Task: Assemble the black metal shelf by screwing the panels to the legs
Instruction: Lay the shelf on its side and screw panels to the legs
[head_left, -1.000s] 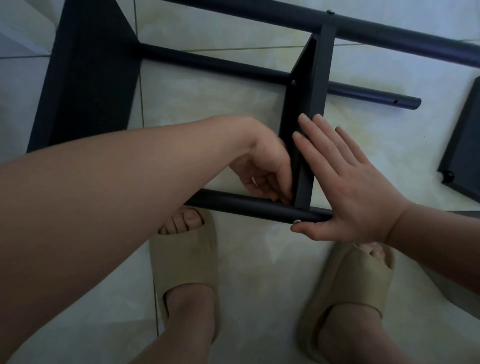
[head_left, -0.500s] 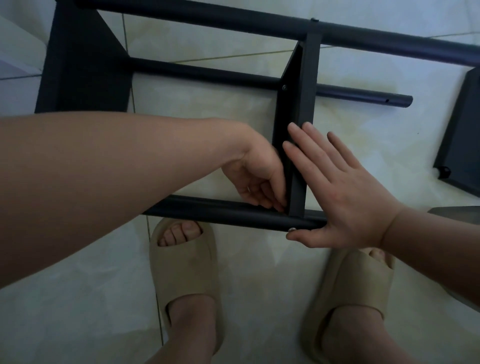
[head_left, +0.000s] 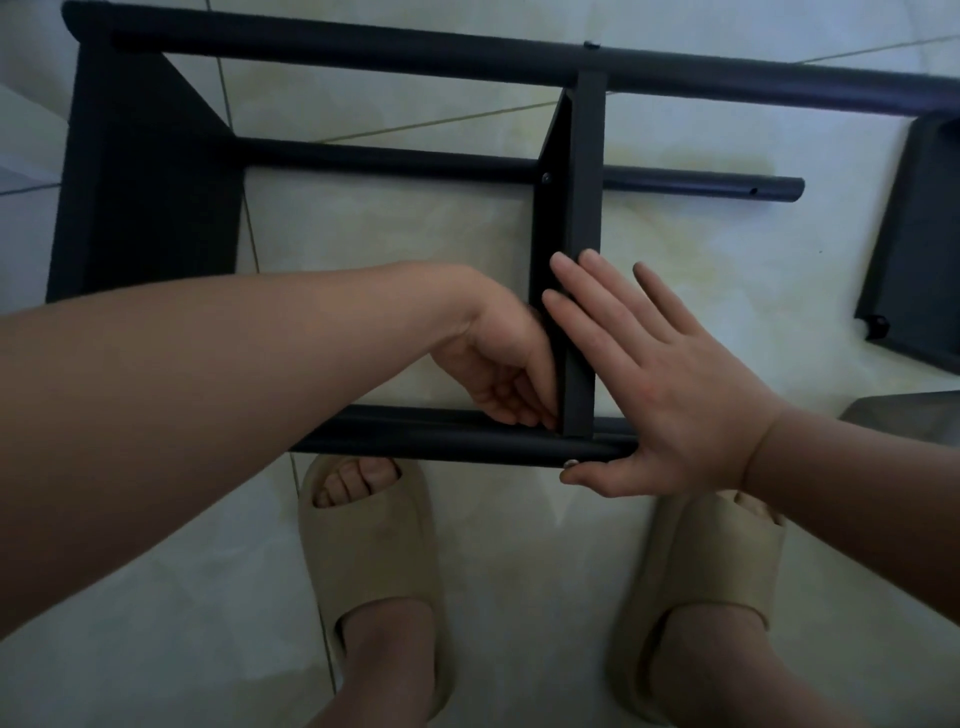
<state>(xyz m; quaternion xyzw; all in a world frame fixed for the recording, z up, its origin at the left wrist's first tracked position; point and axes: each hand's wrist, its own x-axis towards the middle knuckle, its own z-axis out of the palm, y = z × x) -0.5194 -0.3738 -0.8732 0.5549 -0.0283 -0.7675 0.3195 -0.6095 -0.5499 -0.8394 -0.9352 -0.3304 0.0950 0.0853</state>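
Observation:
The black metal shelf lies on its side on the tiled floor. Its middle panel (head_left: 582, 208) stands on edge between the far leg (head_left: 363, 52) and the near leg (head_left: 415, 441). My left hand (head_left: 498, 374) reaches into the inner corner where this panel meets the near leg. Its fingertips are curled and pinched together there, on something hidden from me. My right hand (head_left: 670, 384) lies flat with straight fingers against the panel's right face. Its thumb touches a silver screw head (head_left: 570, 462) on the near leg.
An end panel (head_left: 145, 197) is fixed at the left. A shorter leg (head_left: 701, 182) runs behind the middle panel. A loose black panel (head_left: 914, 234) lies at the right edge. My feet in beige slippers (head_left: 374, 561) stand just under the near leg.
Both hands keep the same places on the panel and leg. The view has tilted, so the shelf sits lower in the frame and its far leg shows fully.

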